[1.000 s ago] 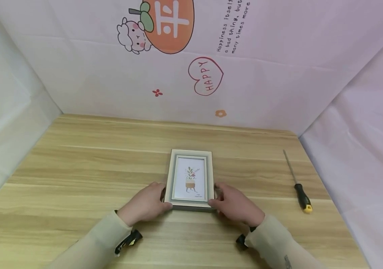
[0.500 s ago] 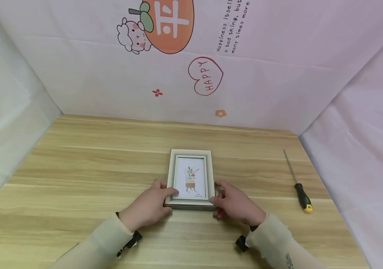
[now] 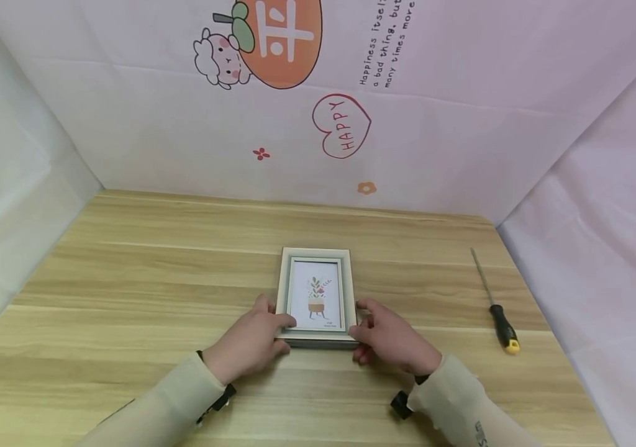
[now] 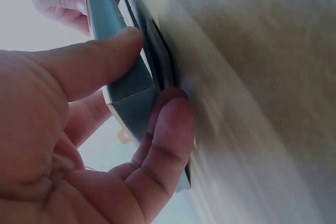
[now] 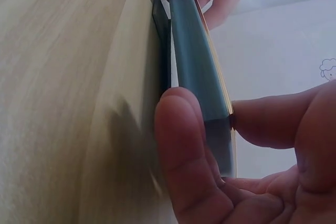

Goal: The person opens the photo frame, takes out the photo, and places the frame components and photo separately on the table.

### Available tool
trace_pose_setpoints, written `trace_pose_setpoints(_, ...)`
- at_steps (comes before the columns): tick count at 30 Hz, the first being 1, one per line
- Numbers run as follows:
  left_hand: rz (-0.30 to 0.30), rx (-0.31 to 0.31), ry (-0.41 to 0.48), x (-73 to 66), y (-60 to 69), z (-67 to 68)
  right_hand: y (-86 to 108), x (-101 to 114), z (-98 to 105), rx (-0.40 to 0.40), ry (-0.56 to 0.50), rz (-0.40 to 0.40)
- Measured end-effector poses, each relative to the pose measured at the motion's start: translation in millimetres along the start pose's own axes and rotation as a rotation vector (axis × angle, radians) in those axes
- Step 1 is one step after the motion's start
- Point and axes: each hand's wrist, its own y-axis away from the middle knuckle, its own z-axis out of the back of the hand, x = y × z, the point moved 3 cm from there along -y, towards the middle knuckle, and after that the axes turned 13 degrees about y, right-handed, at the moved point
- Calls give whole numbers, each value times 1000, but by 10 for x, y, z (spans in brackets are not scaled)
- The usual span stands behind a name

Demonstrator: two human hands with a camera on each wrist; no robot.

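Observation:
A pale picture frame (image 3: pixel 350 288) lies face up on the wooden table in the head view. Behind its glazed front is a drawing of a potted plant (image 3: pixel 316 301). My left hand (image 3: pixel 248 341) grips the near left corner, one fingertip over the front. At the near right corner my right hand (image 3: pixel 393 338) pinches the rim. Both wrist views show the frame's grey-green side (image 5: pixel 197 61) and a narrow gap beneath it. Below that gap sits a thin dark backing panel (image 4: pixel 160 56). The frame's underside is mostly hidden.
A screwdriver (image 3: pixel 501 329) with a black and yellow handle lies at the table's right side. White cloth walls (image 3: pixel 435 149) with printed cartoons rise behind the table (image 3: pixel 156 267) and along both sides.
My left hand has shifted its grip, bringing a fingertip onto the frame's front. The frame has moved very slightly left. The right hand has hardly moved.

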Motion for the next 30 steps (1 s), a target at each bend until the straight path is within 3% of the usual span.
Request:
trace_pose_setpoints(11,23,-17,-35,-24,-32,26,-11,36,-7,-32,64,16)
trace_pose_setpoints(17,19,-55,-84,4,-54,50,-40,39,26,-124,306,45)
trace_pose_setpoints(25,81,-85,-89,46,-33,133,15,44,153,-355,688,142)
trace_pose_setpoints(30,78,-95,-102,60,-35,191,73,36,218,-449,864,196)
